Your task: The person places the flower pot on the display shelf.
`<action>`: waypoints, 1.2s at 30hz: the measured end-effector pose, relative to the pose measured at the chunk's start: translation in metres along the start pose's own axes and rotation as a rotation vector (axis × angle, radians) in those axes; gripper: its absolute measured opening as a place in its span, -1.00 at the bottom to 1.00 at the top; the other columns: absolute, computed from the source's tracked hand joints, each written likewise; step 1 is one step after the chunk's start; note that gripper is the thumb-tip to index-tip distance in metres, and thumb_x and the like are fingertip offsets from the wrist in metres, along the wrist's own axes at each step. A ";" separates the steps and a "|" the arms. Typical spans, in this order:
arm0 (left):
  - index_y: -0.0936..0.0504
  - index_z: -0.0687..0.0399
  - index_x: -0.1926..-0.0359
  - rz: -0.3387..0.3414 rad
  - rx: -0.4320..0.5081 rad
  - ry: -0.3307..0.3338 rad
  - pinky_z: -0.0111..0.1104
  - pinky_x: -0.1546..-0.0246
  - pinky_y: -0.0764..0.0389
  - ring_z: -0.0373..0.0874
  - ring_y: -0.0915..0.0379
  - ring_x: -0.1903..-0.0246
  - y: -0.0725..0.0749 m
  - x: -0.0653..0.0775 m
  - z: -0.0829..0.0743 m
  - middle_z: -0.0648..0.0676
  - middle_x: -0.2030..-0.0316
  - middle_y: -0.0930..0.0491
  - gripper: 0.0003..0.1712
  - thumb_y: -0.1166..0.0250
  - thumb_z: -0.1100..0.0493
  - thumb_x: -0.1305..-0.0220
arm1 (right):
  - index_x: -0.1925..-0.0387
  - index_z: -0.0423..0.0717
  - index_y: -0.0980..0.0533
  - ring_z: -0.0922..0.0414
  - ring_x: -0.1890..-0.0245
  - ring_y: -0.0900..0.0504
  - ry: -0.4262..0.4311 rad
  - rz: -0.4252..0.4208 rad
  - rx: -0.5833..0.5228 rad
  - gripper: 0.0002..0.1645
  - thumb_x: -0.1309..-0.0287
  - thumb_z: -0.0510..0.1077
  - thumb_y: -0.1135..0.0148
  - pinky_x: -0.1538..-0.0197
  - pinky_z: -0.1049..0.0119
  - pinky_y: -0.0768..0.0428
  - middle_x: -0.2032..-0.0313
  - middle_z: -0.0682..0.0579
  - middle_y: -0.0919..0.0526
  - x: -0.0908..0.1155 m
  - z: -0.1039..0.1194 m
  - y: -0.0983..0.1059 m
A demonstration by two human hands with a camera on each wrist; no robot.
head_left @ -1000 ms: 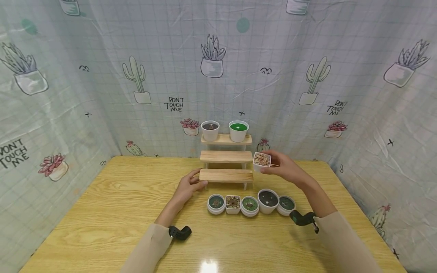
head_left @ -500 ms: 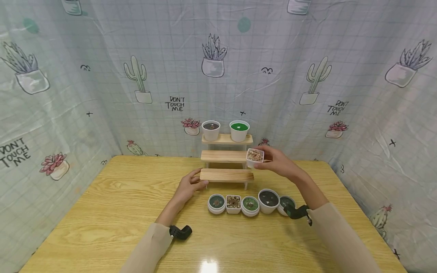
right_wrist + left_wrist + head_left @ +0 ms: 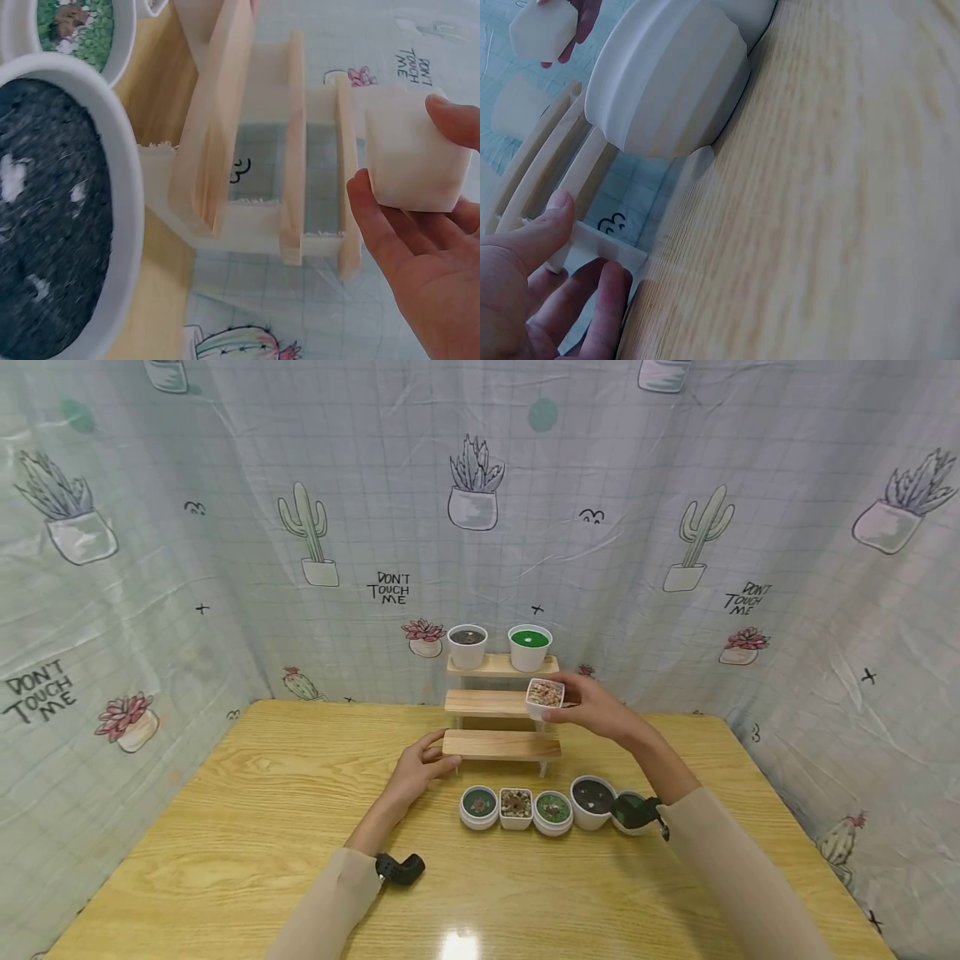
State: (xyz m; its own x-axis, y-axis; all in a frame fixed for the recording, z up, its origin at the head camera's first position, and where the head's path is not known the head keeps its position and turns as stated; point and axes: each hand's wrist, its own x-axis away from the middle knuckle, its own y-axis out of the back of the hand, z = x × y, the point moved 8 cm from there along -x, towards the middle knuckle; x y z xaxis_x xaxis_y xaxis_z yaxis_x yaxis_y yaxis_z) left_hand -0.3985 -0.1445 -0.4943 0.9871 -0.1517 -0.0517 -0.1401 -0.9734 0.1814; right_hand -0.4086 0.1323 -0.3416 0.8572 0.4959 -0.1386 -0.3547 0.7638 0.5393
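My right hand (image 3: pixel 594 705) holds a small square white pot (image 3: pixel 543 695) filled with tan pebbles, thumb on one side and fingers on the other. The pot is in the air by the right end of the stand's middle step. In the right wrist view its white wall (image 3: pixel 411 161) shows, apart from the steps. My left hand (image 3: pixel 414 770) grips the left end of the three-step wooden plant stand (image 3: pixel 501 744) at the lowest step. The left wrist view has the thumb (image 3: pixel 555 214) on the step's end and fingers by the white side support (image 3: pixel 606 246).
On the top step stand a white pot with dark fill (image 3: pixel 468 647) and a white pot with green fill (image 3: pixel 529 649). Several white pots, including a square pebble pot (image 3: pixel 516 809) and a large dark-filled one (image 3: pixel 592 802), line up before the stand. A printed curtain (image 3: pixel 360 510) hangs behind the table.
My right hand has carried the square pot leftward and slightly up, from beside the stand to the middle step's right end. The left hand keeps its hold on the stand.
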 end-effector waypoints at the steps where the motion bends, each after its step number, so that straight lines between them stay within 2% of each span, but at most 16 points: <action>1: -0.24 0.03 -0.59 0.000 -0.001 0.001 -0.22 -0.14 -0.62 -0.03 -0.71 -0.05 0.000 0.000 0.000 0.26 -0.21 -0.66 -0.11 -0.44 0.06 -0.35 | -0.42 -0.22 -0.37 -0.01 -0.09 -0.62 0.002 0.003 0.003 -0.24 -0.26 -0.19 -0.44 -0.08 0.32 -0.58 -0.14 -0.21 -0.60 -0.002 0.001 -0.001; 8: -0.25 0.02 -0.58 -0.010 -0.006 0.014 -0.17 -0.15 -0.63 0.03 -0.68 -0.12 0.001 -0.001 0.002 0.28 -0.24 -0.64 -0.10 -0.45 0.03 -0.34 | -0.43 -0.21 -0.37 -0.01 -0.12 -0.61 0.015 0.023 0.002 -0.24 -0.26 -0.17 -0.44 -0.10 0.27 -0.57 -0.15 -0.19 -0.60 -0.019 0.005 -0.011; 19: -0.26 0.02 -0.58 -0.022 0.001 0.016 -0.23 -0.02 -0.68 0.00 -0.70 -0.06 0.001 0.002 0.000 0.31 -0.22 -0.64 -0.13 -0.44 0.07 -0.35 | -0.39 -0.26 -0.38 -0.06 -0.12 -0.58 -0.012 0.044 0.023 -0.25 -0.22 -0.18 -0.43 -0.18 0.16 -0.55 -0.13 -0.19 -0.59 -0.041 0.010 -0.031; 26: -0.26 0.01 -0.58 -0.017 -0.001 0.017 -0.21 -0.10 -0.64 0.04 -0.67 -0.13 0.000 0.004 -0.002 0.29 -0.24 -0.63 -0.13 -0.44 0.07 -0.35 | -0.40 -0.27 -0.36 -0.06 -0.16 -0.59 -0.025 0.037 0.032 -0.25 -0.24 -0.19 -0.42 -0.22 0.11 -0.57 -0.18 -0.19 -0.58 -0.050 0.012 -0.038; 31: -0.25 0.02 -0.58 -0.019 -0.008 0.018 -0.20 -0.12 -0.62 0.05 -0.66 -0.16 0.000 0.002 -0.002 0.28 -0.25 -0.63 -0.13 -0.43 0.05 -0.36 | -0.40 -0.28 -0.36 -0.06 -0.13 -0.61 -0.013 0.036 0.041 -0.25 -0.24 -0.19 -0.42 -0.14 0.15 -0.60 -0.15 -0.20 -0.59 -0.057 0.013 -0.041; 36: -0.28 -0.01 -0.57 -0.025 -0.006 0.021 -0.20 -0.14 -0.60 0.03 -0.66 -0.16 0.001 0.001 0.000 0.26 -0.24 -0.64 -0.13 -0.45 0.04 -0.34 | -0.39 -0.30 -0.32 -0.02 -0.03 -0.63 -0.020 0.020 0.039 -0.22 -0.22 -0.22 -0.44 0.00 0.29 -0.59 -0.10 -0.24 -0.62 -0.065 0.011 -0.045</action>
State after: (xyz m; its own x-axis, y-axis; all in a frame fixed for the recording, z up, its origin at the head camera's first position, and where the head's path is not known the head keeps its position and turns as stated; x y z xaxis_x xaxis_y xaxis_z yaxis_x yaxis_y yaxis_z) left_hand -0.3976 -0.1454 -0.4942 0.9916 -0.1240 -0.0355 -0.1154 -0.9757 0.1862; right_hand -0.4441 0.0611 -0.3480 0.8575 0.5022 -0.1116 -0.3568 0.7369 0.5742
